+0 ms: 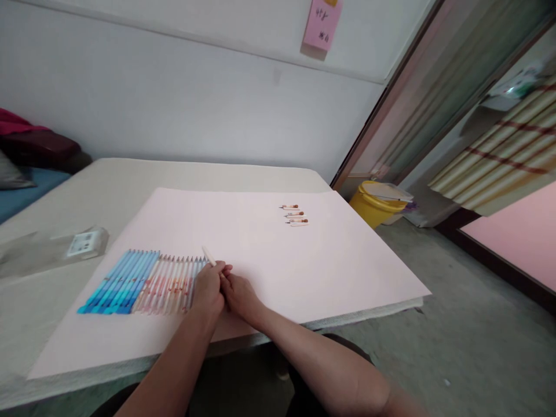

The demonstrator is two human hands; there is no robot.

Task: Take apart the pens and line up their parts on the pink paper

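Partly hidden, a white pen (208,255) slants from the curled left hand (209,288); its lower end vanishes where the right hand (242,296) meets it, whose grip I cannot tell. Both forearms converge over the tabletop (208,174), the left hand overlapping the pen row's (143,281) right end.

1. White pen (207,253) is held in left hand (209,286), tilted; lower end hidden.
2. Right hand (241,294) is set against the left; its grip is hidden.
3. Blue pens (121,282) and pale pens (167,284) are lined up on pink sheet (347,260).
4. Three small brown-ended pieces (297,220) are laid farther back.
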